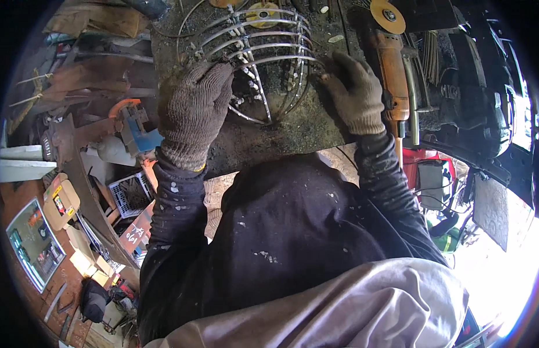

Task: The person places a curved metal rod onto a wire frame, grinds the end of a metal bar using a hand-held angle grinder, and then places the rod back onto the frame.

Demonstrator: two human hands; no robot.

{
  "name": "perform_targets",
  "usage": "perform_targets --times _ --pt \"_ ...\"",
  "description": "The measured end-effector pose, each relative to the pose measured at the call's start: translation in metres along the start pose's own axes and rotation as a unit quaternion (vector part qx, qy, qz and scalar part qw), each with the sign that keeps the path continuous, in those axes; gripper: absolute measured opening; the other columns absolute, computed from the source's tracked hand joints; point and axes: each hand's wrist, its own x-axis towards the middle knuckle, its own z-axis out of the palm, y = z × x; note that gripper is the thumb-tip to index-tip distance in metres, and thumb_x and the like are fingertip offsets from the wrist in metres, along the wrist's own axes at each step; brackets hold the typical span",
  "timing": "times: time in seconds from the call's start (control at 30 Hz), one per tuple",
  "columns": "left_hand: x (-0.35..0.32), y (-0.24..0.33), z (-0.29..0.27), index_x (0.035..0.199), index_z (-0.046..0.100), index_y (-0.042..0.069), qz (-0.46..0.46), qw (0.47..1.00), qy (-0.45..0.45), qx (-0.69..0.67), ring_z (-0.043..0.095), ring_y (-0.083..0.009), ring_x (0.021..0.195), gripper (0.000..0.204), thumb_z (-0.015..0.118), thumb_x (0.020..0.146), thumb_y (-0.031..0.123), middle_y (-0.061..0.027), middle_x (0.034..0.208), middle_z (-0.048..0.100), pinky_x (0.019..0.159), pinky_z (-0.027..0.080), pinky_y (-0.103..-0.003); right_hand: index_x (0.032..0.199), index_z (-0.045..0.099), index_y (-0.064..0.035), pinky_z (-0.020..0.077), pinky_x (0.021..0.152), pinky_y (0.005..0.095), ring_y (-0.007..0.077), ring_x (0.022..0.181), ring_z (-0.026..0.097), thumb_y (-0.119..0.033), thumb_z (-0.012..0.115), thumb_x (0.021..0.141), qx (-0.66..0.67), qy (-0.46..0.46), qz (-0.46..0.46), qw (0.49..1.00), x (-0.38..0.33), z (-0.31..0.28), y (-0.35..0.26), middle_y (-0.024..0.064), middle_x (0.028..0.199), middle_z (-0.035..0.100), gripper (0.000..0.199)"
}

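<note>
A frame of thin curved metal rods [259, 47] lies on the dark, grimy workbench [252, 146], its cross rods joined to lengthwise rods with rough whitish spots. The nearest cross rod [275, 58] arches between my two gloved hands. My left hand [198, 107], in a grey-brown knit glove, is closed at that rod's left end. In a matching glove, my right hand [357, 95] pinches the right end between thumb and fingers. The fingertips of both hands are partly hidden. Right of my right hand lies an orange angle grinder [392, 78] with a yellowish disc [388, 15].
Another yellow disc [262, 23] lies beyond the frame, partly behind its rods. A metal bar [410, 98] sits beside the grinder. Left of the bench are a white plastic basket [130, 194], a blue-and-orange tool [139, 130] and cardboard pieces [61, 200]. Red equipment [417, 158] stands at the lower right.
</note>
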Motion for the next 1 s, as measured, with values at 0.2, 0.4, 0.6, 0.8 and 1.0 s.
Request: perform_targets --times 0.2,0.4,0.6,0.8,1.0 --pt "0.001 0.001 -0.001 0.103 0.077 0.011 -0.004 1.0 -0.008 0.008 0.07 -0.0307 0.092 0.019 0.079 0.086 0.02 -0.0108 0.1 0.073 0.083 0.055 -0.043 0.121 0.069 -0.0038 0.0568 0.083 0.0434 0.0358 0.094 0.071 -0.023 0.079 0.085 -0.015 0.001 -0.029 0.999 -0.023 -0.01 0.001 0.0173 0.109 0.072 0.042" --pt "0.004 0.002 -0.007 0.104 0.077 0.011 0.004 0.999 -0.026 0.031 0.07 -0.0296 0.091 0.021 0.08 0.085 0.019 -0.0099 0.099 0.072 0.082 0.055 -0.042 0.12 0.066 -0.0038 0.0558 0.081 0.0451 0.0368 0.095 0.07 -0.021 0.075 0.088 -0.042 0.014 -0.108 0.993 -0.046 -0.015 -0.005 0.0178 0.106 0.071 0.037" --pt "-0.001 0.001 -0.006 0.115 0.072 0.016 -0.005 0.999 -0.033 0.025 0.067 -0.0308 0.097 0.03 0.075 0.086 0.022 -0.0065 0.106 0.069 0.089 0.05 -0.046 0.117 0.066 -0.0049 0.056 0.076 0.0442 0.0358 0.087 0.071 -0.014 0.073 0.088 0.012 -0.025 -0.093 0.995 -0.065 -0.007 0.002 0.0165 0.1 0.071 0.031" --pt "0.0 -0.001 -0.007 0.114 0.073 0.017 -0.017 0.998 -0.063 0.008 0.067 -0.0299 0.101 0.028 0.075 0.086 0.023 -0.0063 0.11 0.069 0.089 0.051 -0.045 0.114 0.07 -0.0045 0.0572 0.073 0.0441 0.0364 0.085 0.072 -0.01 0.072 0.087 0.002 -0.025 -0.091 0.996 -0.061 -0.006 -0.001 0.0177 0.098 0.072 0.028" --pt "-0.001 -0.001 -0.005 0.112 0.073 0.016 -0.013 0.999 -0.039 0.013 0.068 -0.0285 0.1 0.027 0.075 0.086 0.023 -0.0055 0.11 0.07 0.088 0.051 -0.045 0.111 0.072 -0.0057 0.0576 0.073 0.0436 0.0365 0.085 0.072 -0.013 0.073 0.087 0.028 -0.039 -0.037 0.998 -0.063 -0.004 -0.001 0.0174 0.097 0.072 0.026"
